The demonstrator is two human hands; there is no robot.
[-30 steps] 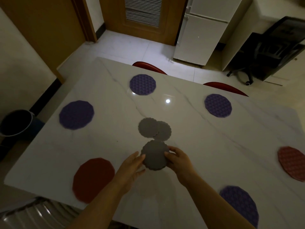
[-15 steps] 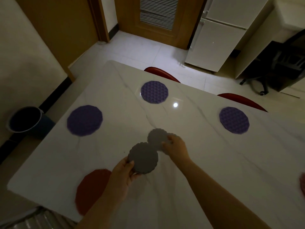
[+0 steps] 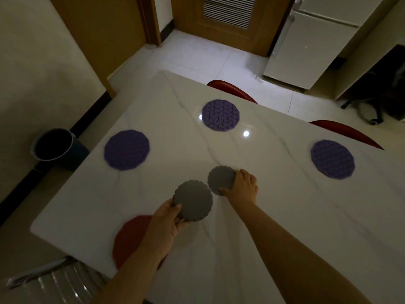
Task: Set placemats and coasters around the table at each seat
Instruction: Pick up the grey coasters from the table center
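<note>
My left hand (image 3: pixel 166 218) holds a stack of grey scalloped coasters (image 3: pixel 194 204) just above the white marble table (image 3: pixel 285 205). My right hand (image 3: pixel 242 186) grips the grey coasters (image 3: pixel 220 179) lying mid-table, thumb at their near edge and fingers at their right edge. Three purple round placemats lie on the table: one at the left (image 3: pixel 126 149), one at the far side (image 3: pixel 220 115), one at the right (image 3: pixel 332 159). A red placemat (image 3: pixel 129 238) lies at the near left, partly hidden by my left forearm.
Two red chair backs (image 3: pixel 232 89) (image 3: pixel 346 131) stand along the table's far edge. A dark bucket (image 3: pixel 53 144) sits on the floor at the left. A white fridge (image 3: pixel 311 40) and a wooden door (image 3: pixel 223 20) are beyond. A metal rack (image 3: pixel 54 281) shows at the bottom left.
My left hand carried its coaster stack to the left. My right hand let go of that stack, reached forward and closed on the coasters lying mid-table. The view shifted left.
</note>
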